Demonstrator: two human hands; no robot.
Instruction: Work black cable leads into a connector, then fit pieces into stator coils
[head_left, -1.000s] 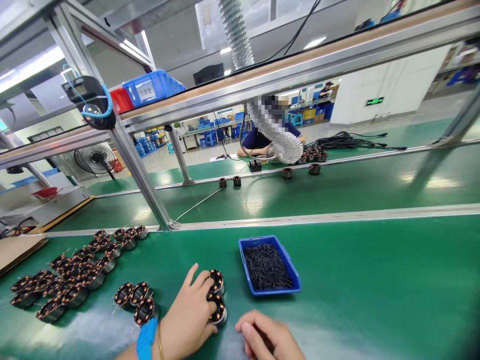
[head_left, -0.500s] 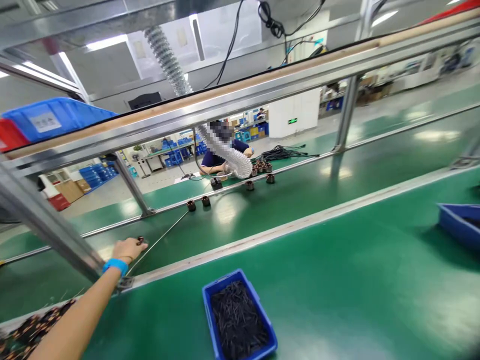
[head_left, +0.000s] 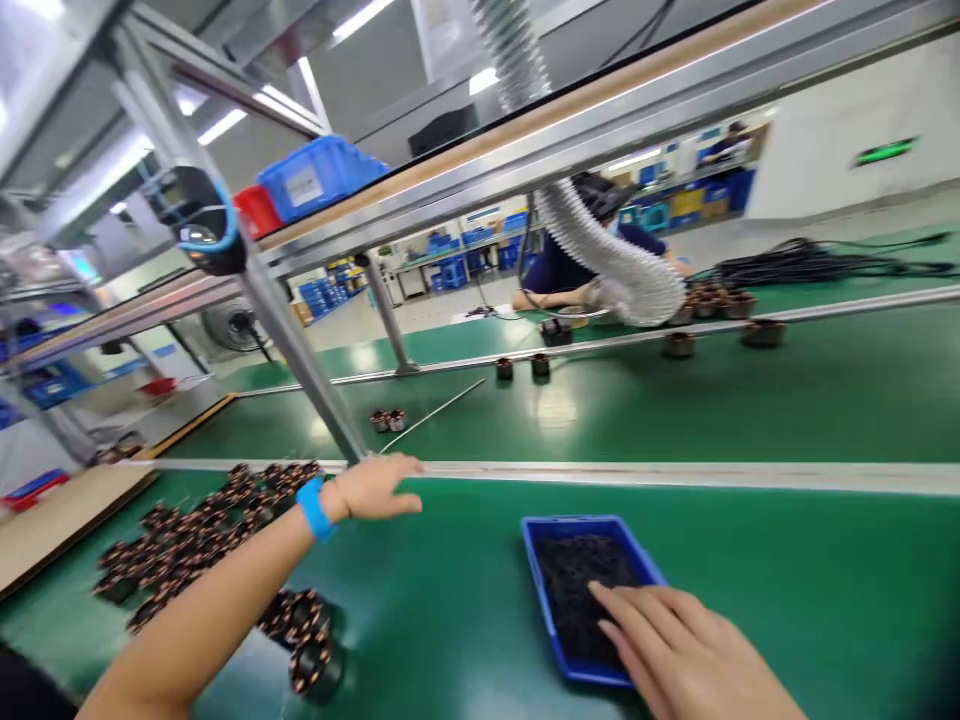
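My left hand (head_left: 373, 487), with a blue wristband, hovers flat and open over the near edge of the green belt, holding nothing. Just beyond it two copper-wound stators (head_left: 388, 420) sit on the conveyor belt (head_left: 675, 400). My right hand (head_left: 679, 640) rests with fingers spread on the near end of a blue tray (head_left: 541, 560) filled with short black pieces. A heap of several stators (head_left: 187, 530) lies on the green table at the left. A few more stators (head_left: 307, 640) lie beside my left forearm.
A slanted metal post (head_left: 300, 350) rises just left of my left hand. A thin rod (head_left: 435, 412) lies on the belt. Across the belt a person (head_left: 570, 270) sits behind a white ribbed hose (head_left: 615, 265), with more stators and black cables nearby.
My left hand has drawn back from the belt, leaving two stators there, and is now empty. My right hand has come onto the blue tray. The view swung back left.
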